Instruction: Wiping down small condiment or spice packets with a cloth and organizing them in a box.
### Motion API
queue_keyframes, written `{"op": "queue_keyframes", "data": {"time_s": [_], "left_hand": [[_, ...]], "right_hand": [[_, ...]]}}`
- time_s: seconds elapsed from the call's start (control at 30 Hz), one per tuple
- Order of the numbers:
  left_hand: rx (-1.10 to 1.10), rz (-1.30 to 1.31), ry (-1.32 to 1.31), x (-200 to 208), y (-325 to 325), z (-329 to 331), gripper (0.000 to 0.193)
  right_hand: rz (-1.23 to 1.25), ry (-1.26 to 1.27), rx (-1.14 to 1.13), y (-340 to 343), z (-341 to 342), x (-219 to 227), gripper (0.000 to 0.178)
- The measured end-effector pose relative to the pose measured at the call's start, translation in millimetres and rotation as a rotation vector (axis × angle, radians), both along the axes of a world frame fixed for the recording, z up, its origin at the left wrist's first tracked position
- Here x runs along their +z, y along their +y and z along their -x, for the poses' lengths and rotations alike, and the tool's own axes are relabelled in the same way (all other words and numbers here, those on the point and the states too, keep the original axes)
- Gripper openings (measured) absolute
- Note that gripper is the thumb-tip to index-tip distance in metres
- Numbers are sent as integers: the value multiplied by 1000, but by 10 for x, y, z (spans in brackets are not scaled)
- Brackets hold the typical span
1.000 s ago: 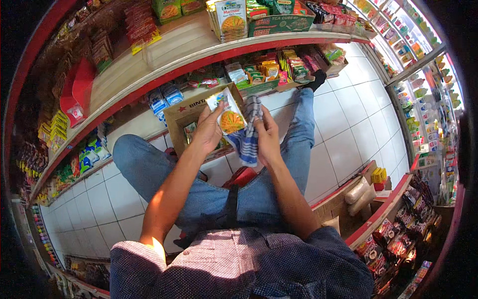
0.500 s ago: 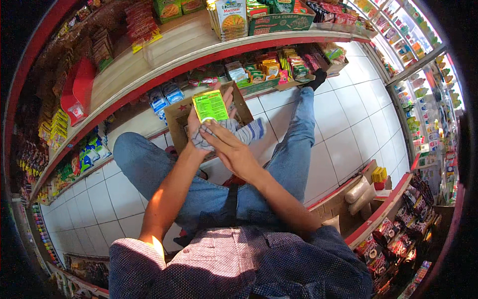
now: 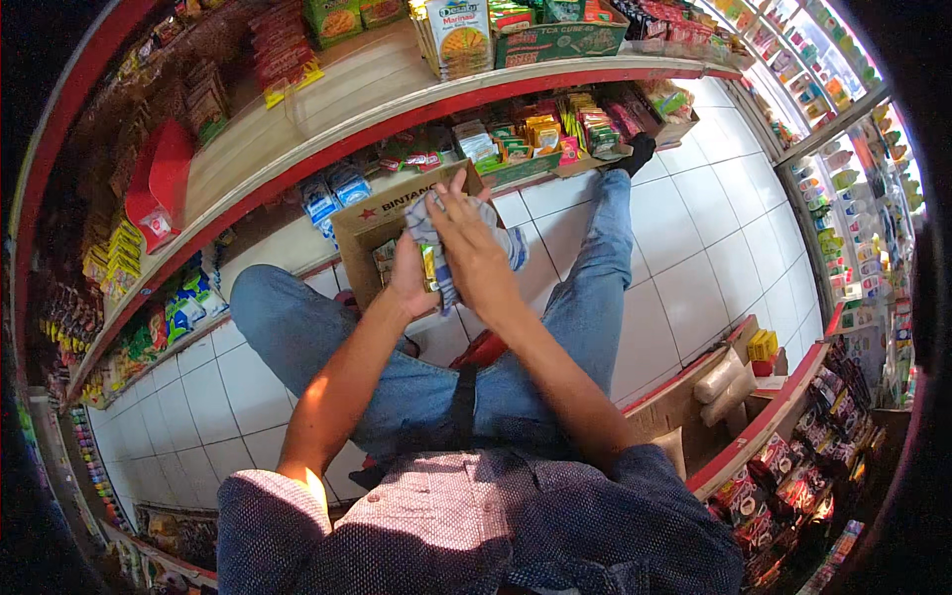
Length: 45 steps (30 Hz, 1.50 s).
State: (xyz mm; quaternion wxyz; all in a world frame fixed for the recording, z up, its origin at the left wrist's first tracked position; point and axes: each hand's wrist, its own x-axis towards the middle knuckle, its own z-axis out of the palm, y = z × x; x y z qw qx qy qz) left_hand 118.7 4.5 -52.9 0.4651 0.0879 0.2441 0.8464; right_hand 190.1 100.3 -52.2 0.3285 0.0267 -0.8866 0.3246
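Note:
Above an open cardboard box [image 3: 351,241] between my legs, my left hand [image 3: 406,275] holds a yellow-green sachet [image 3: 429,264]. Most of the sachet is covered, with only a strip along its left side showing. My right hand [image 3: 474,250] lies over it and presses a white cloth with blue-grey stripes [image 3: 420,215] against its face. One end of the cloth sticks out to the right of my right hand. Left-hand fingertips show beyond the top of the cloth. Inside the box some small packets are partly visible.
Ahead runs a red-edged shelf [image 3: 332,149] with seasoning packets and a green carton [image 3: 560,40]. Below it, boxes of sachets [image 3: 540,134] and blue-white packs [image 3: 332,193] stand on a low ledge. A second red-edged shelf [image 3: 764,426] is at the right, over white floor tiles [image 3: 684,248].
My right hand has slid up and forward with the cloth, so the sachet's printed face is now mostly covered. The sachet has turned more edge-on.

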Motion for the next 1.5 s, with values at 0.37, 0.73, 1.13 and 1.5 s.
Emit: {"op": "queue_keyframes", "data": {"time_s": [0.37, 0.73, 1.13, 1.5], "left_hand": [[49, -56, 19, 122, 7, 25, 61], [234, 186, 242, 118, 94, 11, 59], [639, 295, 373, 650, 277, 784, 20], [871, 430, 875, 1268, 1032, 2034, 21]], "right_hand": [[181, -50, 97, 38, -122, -69, 63], [296, -92, 73, 29, -191, -139, 60], [594, -227, 313, 592, -618, -203, 39], [474, -400, 320, 547, -629, -311, 36]]}}
